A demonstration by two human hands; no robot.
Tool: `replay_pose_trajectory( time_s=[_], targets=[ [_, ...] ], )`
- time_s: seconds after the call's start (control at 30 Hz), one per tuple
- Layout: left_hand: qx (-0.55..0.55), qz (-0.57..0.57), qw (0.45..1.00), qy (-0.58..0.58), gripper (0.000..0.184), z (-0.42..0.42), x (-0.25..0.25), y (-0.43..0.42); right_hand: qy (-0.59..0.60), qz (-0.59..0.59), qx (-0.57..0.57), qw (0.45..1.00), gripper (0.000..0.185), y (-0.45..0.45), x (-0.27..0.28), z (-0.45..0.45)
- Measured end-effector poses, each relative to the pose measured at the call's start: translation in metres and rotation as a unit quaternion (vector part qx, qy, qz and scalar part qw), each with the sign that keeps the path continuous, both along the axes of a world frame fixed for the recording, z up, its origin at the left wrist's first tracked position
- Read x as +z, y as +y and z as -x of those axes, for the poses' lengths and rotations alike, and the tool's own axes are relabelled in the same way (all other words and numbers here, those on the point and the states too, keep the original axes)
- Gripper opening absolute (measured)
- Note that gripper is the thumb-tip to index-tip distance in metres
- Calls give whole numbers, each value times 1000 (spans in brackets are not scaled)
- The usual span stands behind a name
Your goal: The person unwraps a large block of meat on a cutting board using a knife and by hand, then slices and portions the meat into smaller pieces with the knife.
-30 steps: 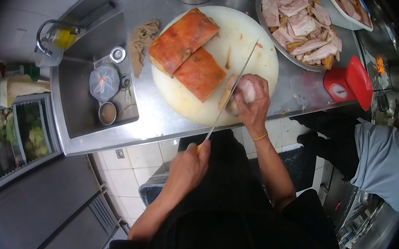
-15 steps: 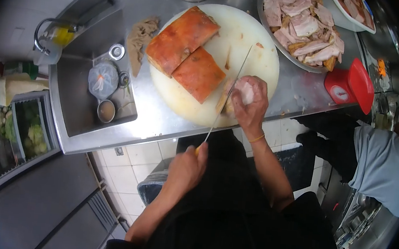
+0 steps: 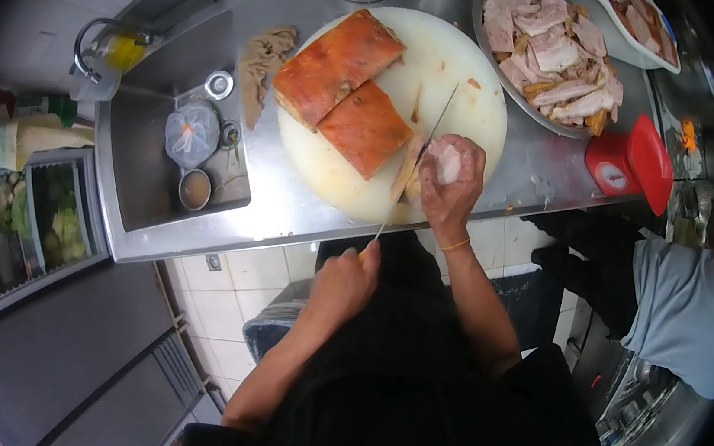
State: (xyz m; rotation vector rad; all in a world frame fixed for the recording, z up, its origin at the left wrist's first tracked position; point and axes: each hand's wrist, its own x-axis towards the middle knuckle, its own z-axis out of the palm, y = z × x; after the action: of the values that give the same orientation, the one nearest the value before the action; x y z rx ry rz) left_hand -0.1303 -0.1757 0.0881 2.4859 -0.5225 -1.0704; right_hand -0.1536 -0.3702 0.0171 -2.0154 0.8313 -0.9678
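My left hand (image 3: 344, 281) is closed around the handle of a long knife (image 3: 438, 120), at the counter's front edge. Its thin blade points away from me across the round white cutting board (image 3: 480, 88). My right hand (image 3: 456, 190) grips a pale chunk of roast pork (image 3: 445, 160) near the board's front right; the fingers partly cover it. A narrow brownish strip of meat (image 3: 404, 178) lies along the blade's left side. Whether the edge is inside the meat I cannot tell. Two slabs of roast pork with orange-red skin (image 3: 339, 66) (image 3: 365, 130) rest on the board's left half.
Sliced pork fills a metal bowl (image 3: 588, 132) behind and right. A red scale (image 3: 616, 163) stands at the right. Left are a crumpled brown cloth (image 3: 263, 61) and a sink (image 3: 137, 200) holding a tied plastic bag (image 3: 192, 136). Another person (image 3: 679, 300) stands at far right.
The view has shifted slightly. My left hand has moved a little forward with the knife. My right hand stays on the pork chunk, and the slabs lie as before.
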Motion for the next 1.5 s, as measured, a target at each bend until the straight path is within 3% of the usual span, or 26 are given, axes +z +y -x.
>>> replay_pose_trajectory(
  time_s=[0.1, 0.27, 0.37, 0.47, 0.57, 0.67, 0.93, 1.07, 1.23, 1.3, 1.37, 1.43, 1.5],
  targets=[
    [5, -95, 995, 29, 65, 10, 29, 40, -9, 9, 12, 1000, 38, -3, 1, -3],
    [6, -56, 998, -14, 64, 8, 18, 37, 15, 17, 57, 998, 40, -7, 10, 2],
    [-1, -34, 998, -47, 64, -1, 15, 23, 78, 173, 105, 976, 43, -14, 46, 1],
    [-8, -42, 997, -71, 63, -4, 14, 24, 98, 212, 341, 911, 39, -30, 49, -7],
    [-17, -50, 994, -94, 63, -2, 17, 31, 159, 195, 374, 893, 41, -28, 58, -15],
    [-27, -49, 993, -109, 63, 4, 12, 40, 179, 235, 420, 858, 32, -29, 55, -20],
    [-24, -32, 990, -134, 62, 8, 14, 57, 129, 243, 482, 831, 4, -28, 47, -23],
    [-13, -39, 992, -124, 63, 3, 24, 57, 82, 214, 517, 825, 5, -41, 57, -32],
    [-4, -74, 992, -101, 65, 0, 31, 55, -3, 164, 420, 893, 17, -96, 104, -33],
    [10, -71, 994, -79, 66, -1, 25, 61, 131, 58, 363, 921, 18, -140, 134, -26],
    [24, -69, 996, -59, 66, -2, 24, 64, 93, 48, 320, 942, 15, -197, 129, -22],
    [41, -65, 996, -44, 67, 0, 23, 63, 81, -52, 274, 957, 16, -253, 118, -19],
    [48, -59, 996, -38, 67, 0, 23, 62, 164, -78, 254, 950, 17, -297, 119, -18]
  ],
)
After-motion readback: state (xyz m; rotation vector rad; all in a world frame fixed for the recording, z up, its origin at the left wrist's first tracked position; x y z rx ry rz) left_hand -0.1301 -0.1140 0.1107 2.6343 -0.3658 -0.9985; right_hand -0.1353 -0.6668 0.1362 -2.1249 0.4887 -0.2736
